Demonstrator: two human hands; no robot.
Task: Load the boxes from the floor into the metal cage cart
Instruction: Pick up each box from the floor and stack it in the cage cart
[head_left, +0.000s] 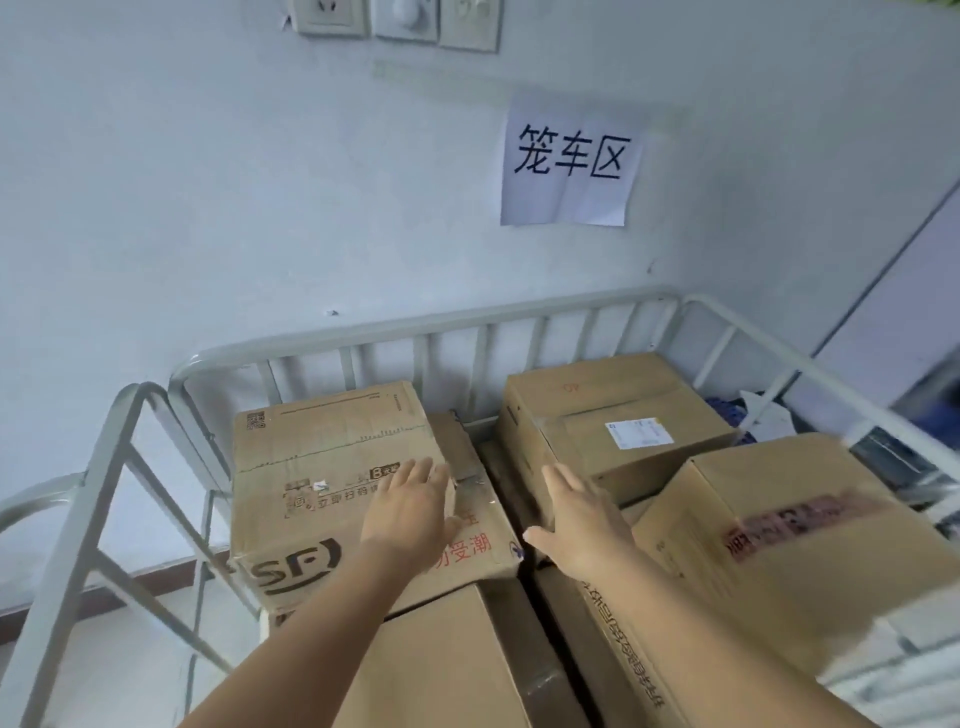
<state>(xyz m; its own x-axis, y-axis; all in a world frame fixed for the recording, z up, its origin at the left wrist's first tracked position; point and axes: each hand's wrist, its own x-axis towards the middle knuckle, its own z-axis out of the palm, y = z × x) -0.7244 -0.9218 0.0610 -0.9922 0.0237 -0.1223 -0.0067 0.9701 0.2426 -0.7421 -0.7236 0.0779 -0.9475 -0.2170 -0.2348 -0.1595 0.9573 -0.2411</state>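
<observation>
Cardboard SF box (332, 478): upper left in metal cage cart (415, 332)
Left hand (410, 514): flat, fingers straight, on it
Right hand (582, 525): spread, empty, between boxes

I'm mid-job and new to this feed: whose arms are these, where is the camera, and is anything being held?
There is one picture, from a camera worn on a person's head, looking down at bare arms. The left hand lies flat on the brown cardboard box with the black SF logo. The right hand reaches open over the gap between boxes. Neither holds anything. Several more cardboard boxes sit inside the grey metal cage cart, by a wall with a white paper sign.
</observation>
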